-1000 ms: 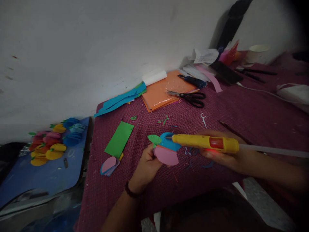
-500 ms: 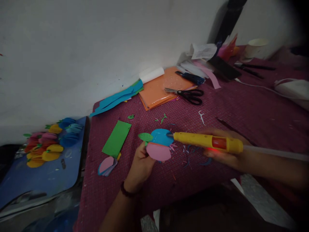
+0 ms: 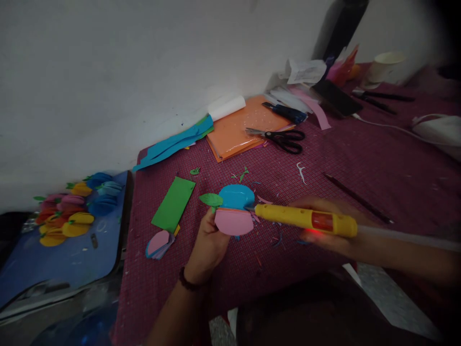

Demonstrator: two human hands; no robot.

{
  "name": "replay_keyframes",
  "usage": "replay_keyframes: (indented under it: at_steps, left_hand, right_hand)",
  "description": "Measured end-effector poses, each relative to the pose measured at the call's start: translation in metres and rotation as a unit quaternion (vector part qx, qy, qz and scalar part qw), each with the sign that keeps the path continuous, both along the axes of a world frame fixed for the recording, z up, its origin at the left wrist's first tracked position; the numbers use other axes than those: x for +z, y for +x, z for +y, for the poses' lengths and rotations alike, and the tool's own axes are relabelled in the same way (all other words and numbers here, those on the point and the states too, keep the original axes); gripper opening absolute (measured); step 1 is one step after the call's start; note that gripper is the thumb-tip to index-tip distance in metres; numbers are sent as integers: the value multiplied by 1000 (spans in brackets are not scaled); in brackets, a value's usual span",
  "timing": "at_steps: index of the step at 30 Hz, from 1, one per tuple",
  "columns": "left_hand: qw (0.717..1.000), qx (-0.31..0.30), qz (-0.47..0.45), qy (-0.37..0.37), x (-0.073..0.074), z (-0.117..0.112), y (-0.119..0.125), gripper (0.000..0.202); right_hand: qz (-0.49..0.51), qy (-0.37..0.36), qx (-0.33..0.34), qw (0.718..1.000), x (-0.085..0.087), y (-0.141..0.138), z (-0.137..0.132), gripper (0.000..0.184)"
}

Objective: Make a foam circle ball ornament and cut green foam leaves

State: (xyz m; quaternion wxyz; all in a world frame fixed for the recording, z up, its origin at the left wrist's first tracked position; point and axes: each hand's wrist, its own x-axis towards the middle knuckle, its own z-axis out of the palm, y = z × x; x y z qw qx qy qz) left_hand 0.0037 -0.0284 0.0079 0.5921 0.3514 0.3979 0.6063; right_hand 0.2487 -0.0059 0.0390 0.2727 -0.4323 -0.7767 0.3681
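Observation:
My left hand point(image 3: 212, 242) pinches a folded paper fruit point(image 3: 234, 224), with a pink half facing down and a shiny blue half above. A green paper leaf point(image 3: 211, 199) sticks out at its left side. Wrapped in my right hand point(image 3: 326, 240) is a yellow glue gun point(image 3: 288, 215), its red window and a red glow showing. The metal nozzle points left and meets the fruit's right edge by the fold, or hovers just over it; I cannot tell which. A pale glue stick point(image 3: 406, 237) trails from the back of the gun.
Green card point(image 3: 173, 204) and cut paper pieces point(image 3: 158, 243) lie left. Behind are scissors point(image 3: 284, 139), orange sheets point(image 3: 234, 137), blue strips point(image 3: 176, 142) and a phone point(image 3: 336, 98). A pencil point(image 3: 356, 197) lies right. Paper fruits point(image 3: 77, 225) sit on a blue board point(image 3: 90, 264).
The nozzle has moved from the blue half's upper right edge down to near the fold. The paper fruit has shifted slightly left and up, and its blue half looks shinier.

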Motion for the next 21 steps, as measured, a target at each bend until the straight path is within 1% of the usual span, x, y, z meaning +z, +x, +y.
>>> replay_keyframes:
  at_steps: [2,5,7,9,11,13,15,18,21]
  left_hand:
    - [1000,-11,-8,0,1,0,1,34]
    - [1000,-17,-23,2,2,0,1,30]
    - [999,-21,-32,3,2,-1,0,30]
    - [999,-22,-38,0,1,-1,-1,34]
    - [999,-15,-38,-5,-1,-2,-3,35]
    - [999,-10,-30,-11,-4,-3,-4,31]
    - [1000,-18,-17,-14,-7,-4,-6,33]
    - [999,-45,12,-8,-11,-6,-9,37]
    - [996,-73,46,-8,-15,-8,-13,37]
  right_hand:
    - [3,-14,5,1000,1,0,0,32]
    - [2,-27,-4,1000,4,2,1,36]
    - [-9,-16,-25,1000,5,5,1,37]
    - [-19,4,-47,999,7,8,1,38]
    - [-20,21,-57,998,9,9,1,39]
    - [-18,30,-57,998,10,9,2,39]
    - [-18,35,-54,998,10,7,2,38]
    - [-13,37,-43,998,10,6,3,37]
    - [-10,21,-30,999,9,6,5,38]
